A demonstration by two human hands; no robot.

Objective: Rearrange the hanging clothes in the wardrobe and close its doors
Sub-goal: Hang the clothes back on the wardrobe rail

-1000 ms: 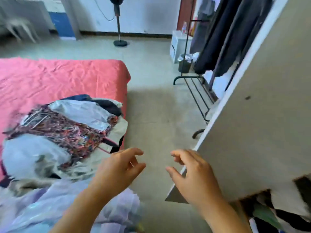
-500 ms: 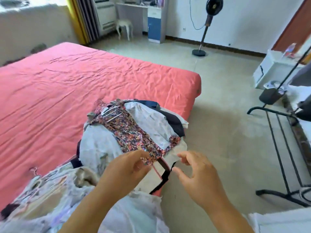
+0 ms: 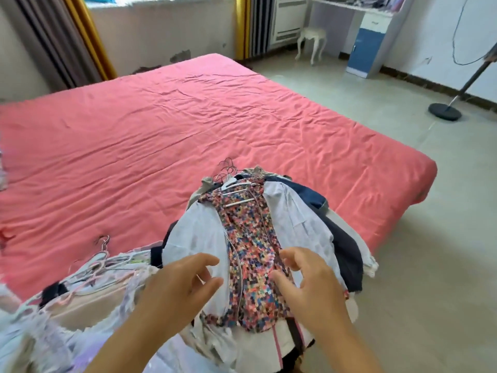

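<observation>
A stack of hangered clothes lay at the bed's near right corner. The left hand and right hand hovered over it — fingers loosely spread, gripping nothing — with bare floor to the right.

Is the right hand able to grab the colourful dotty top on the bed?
Probably yes. The right hand hovers open just above the colourful top, which lies uppermost on the clothes pile, with nothing covering it.
</observation>
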